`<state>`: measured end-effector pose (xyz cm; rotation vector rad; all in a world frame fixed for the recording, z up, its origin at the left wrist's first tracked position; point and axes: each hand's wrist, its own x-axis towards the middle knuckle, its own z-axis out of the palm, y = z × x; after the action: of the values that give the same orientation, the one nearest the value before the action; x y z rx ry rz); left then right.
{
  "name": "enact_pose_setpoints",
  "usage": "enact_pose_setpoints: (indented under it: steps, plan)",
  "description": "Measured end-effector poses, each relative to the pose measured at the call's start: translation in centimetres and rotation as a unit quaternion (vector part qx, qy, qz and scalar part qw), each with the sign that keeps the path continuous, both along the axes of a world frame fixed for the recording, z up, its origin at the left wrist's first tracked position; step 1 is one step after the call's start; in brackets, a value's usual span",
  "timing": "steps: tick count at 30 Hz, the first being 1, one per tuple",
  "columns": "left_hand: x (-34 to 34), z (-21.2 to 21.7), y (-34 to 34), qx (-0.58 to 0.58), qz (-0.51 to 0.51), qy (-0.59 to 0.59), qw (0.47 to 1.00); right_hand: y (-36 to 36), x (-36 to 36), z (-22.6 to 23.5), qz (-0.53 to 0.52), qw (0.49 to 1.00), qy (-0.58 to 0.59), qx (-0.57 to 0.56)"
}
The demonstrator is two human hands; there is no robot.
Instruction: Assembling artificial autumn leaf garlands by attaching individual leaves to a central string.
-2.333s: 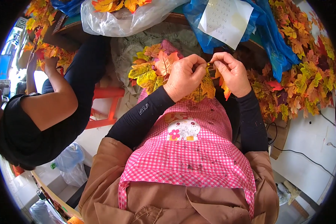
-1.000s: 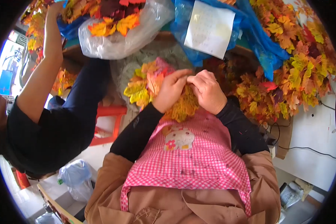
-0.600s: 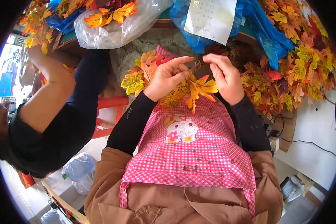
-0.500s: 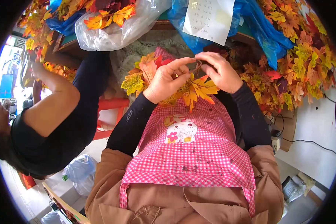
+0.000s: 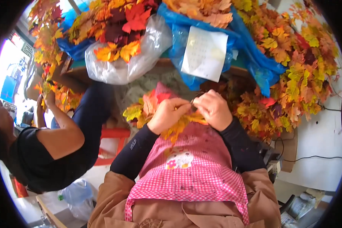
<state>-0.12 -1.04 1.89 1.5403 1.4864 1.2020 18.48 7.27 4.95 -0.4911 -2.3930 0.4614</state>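
Note:
My left hand (image 5: 168,114) grips a bunch of artificial autumn leaves (image 5: 146,110), yellow, orange and red, that fans out to the left over my pink checked apron (image 5: 186,171). My right hand (image 5: 214,110) sits close beside it, fingers curled, pinching at the stem end of the same bunch between the two hands. Both forearms wear black sleeves. More yellow leaves hang below my left hand.
A person in black (image 5: 45,152) sits at my left, handling a leaf garland (image 5: 45,76). A clear bag of leaves (image 5: 121,57), a blue bag (image 5: 231,45) with a white paper sheet (image 5: 204,53), and heaped leaves (image 5: 292,76) lie ahead and right. A red stool (image 5: 112,138) stands between us.
My hands have drawn closer together at the bunch's stem, and the leaves have dropped lower under my left hand. The person at my left has raised a hand to the garland.

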Motion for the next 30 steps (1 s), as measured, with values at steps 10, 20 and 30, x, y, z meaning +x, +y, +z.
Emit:
enact_pose_setpoints:
  steps: [10, 20, 30]
  plan:
    - [2.2, -0.2, 0.5, 0.123, 0.075, 0.104, 0.984, -1.3, 0.7, -3.3, -0.078, 0.94, 0.042, -0.328]
    - [2.1, -3.0, -0.8, 0.087, 0.057, 0.077, 0.992, 12.7, -2.1, 9.2, -0.134, 0.989, 0.027, -0.048]
    - [0.7, -3.8, -1.8, 0.075, 0.03, 0.046, 0.996, 26.9, -11.4, 11.1, -0.295, 0.886, -0.241, 0.265]
